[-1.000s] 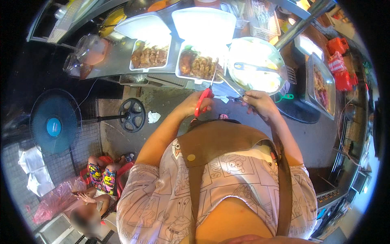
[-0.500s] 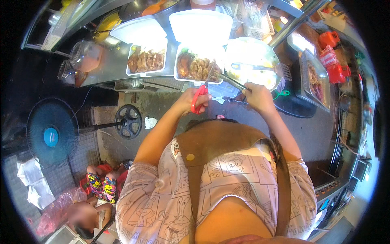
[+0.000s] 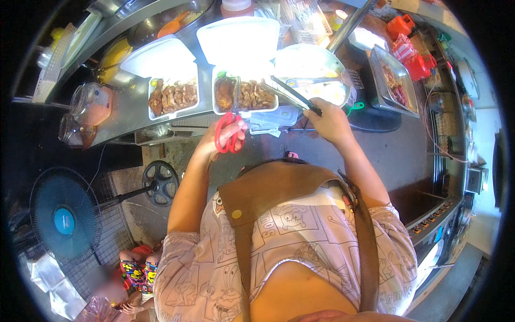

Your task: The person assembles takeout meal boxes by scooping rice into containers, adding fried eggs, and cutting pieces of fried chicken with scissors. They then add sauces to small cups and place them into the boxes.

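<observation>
My left hand (image 3: pixel 232 135) is closed around the red handles of a pair of scissors (image 3: pixel 228 140), whose blades point up over the front of a white foam box (image 3: pixel 245 113). Sliced browned meat (image 3: pixel 256 95) and a darker whole piece (image 3: pixel 223 94) lie in that box, its lid standing up behind. In my right hand (image 3: pixel 328 121) is a pair of metal tongs (image 3: pixel 294 96). Their arms are apart, and the tips hang over the box's right end with no food visible between them. A second open foam box (image 3: pixel 173 114) with similar meat sits to the left.
Right of the boxes is a large round dish (image 3: pixel 335 56) with eggs and a spatula (image 3: pixel 354 79). A metal tray of meat (image 3: pixel 397 80) stands farther right. Jars (image 3: pixel 92 104) line the counter's left end. A fan (image 3: pixel 65 220) and a seated person (image 3: pixel 137 273) are at lower left.
The scissors have moved left, from the box's right end to nearer its middle. The tongs have lifted from the meat and their arms have spread. The whole view has shifted.
</observation>
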`<control>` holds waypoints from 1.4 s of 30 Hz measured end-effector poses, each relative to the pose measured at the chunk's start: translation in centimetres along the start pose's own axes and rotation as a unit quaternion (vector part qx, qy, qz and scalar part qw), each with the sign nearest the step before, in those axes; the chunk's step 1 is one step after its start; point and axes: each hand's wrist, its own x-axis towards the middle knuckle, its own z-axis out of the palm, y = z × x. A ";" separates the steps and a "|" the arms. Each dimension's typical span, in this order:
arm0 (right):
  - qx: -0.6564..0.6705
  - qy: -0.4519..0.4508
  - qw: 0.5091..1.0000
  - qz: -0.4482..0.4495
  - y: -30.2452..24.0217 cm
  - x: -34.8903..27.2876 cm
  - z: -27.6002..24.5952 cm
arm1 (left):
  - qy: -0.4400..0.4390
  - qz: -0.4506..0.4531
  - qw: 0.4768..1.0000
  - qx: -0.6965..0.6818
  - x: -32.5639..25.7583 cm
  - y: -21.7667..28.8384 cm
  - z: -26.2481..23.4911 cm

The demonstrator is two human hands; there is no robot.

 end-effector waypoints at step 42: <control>-0.082 -0.106 0.970 -0.201 -15.7 11.8 9.5 | 0.265 -0.014 0.955 0.130 -9.2 -1.8 -15.8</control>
